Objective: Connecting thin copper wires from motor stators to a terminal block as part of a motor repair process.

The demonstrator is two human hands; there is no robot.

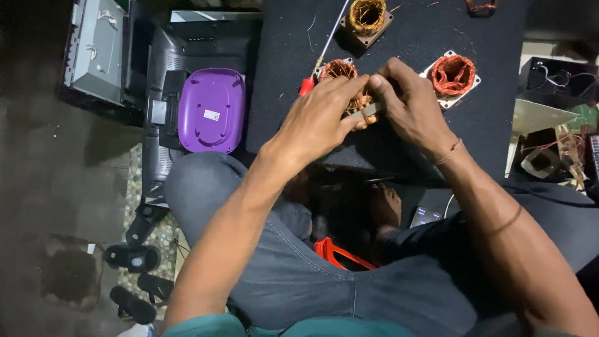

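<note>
1. A copper-wound stator (357, 103) sits at upper centre on the dark surface (399, 146).
2. Left hand (318, 118) and right hand (409, 109) pinch it, fingers closed on its windings.
3. Judged step: working the coil; steady grip needed.
4. A red-handled screwdriver (318, 62) lies beside.

- Up and to the left of my hands, a purple lid (211, 110) lies on a grey casing (163, 50).
- Just left of my fingers, a red-handled screwdriver (322, 56).
- Beyond my hands, a copper coil (367, 17); right of them, an orange coil (453, 74).
- Below my wrists, something red (340, 254) between my knees.
- Far down left, black sandals (132, 274).
</note>
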